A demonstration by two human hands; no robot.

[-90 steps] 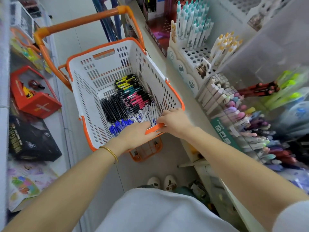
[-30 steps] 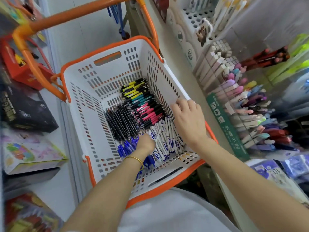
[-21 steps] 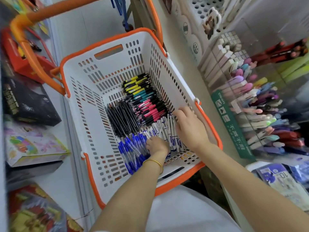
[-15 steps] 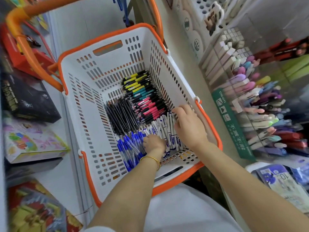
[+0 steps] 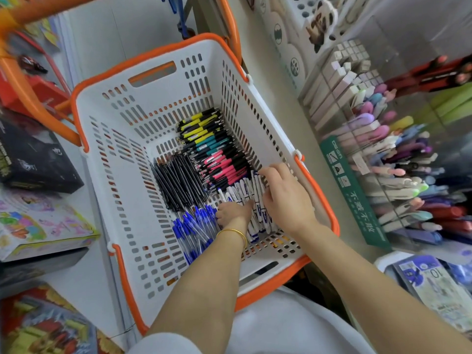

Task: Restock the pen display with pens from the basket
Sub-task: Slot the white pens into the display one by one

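Note:
A white basket with an orange rim (image 5: 107, 159) holds groups of pens: black ones (image 5: 178, 182), black-and-colour ones (image 5: 214, 152), blue-capped clear ones (image 5: 194, 231) and white ones with blue print (image 5: 242, 194). Both hands are down inside the basket at the white pens. My left hand (image 5: 233, 213), with a gold bangle at the wrist, has its fingers curled down into the white pens. My right hand (image 5: 286, 198) lies over the right side of that group, fingers bent around them. The pen display (image 5: 398, 159) with pastel pens stands on the shelf to the right.
Orange basket handles (image 5: 25, 80) rise at the back and left. Boxed toys and books (image 5: 38, 221) fill shelves on the left. A white holder with holes (image 5: 306, 24) and a row of pale square pens (image 5: 339, 83) sit behind the display. A packet (image 5: 434, 287) lies at lower right.
Both hands came off the basket's near rim and went down inside it. They have closed in on the white pens; the view has tilted down over the basket.

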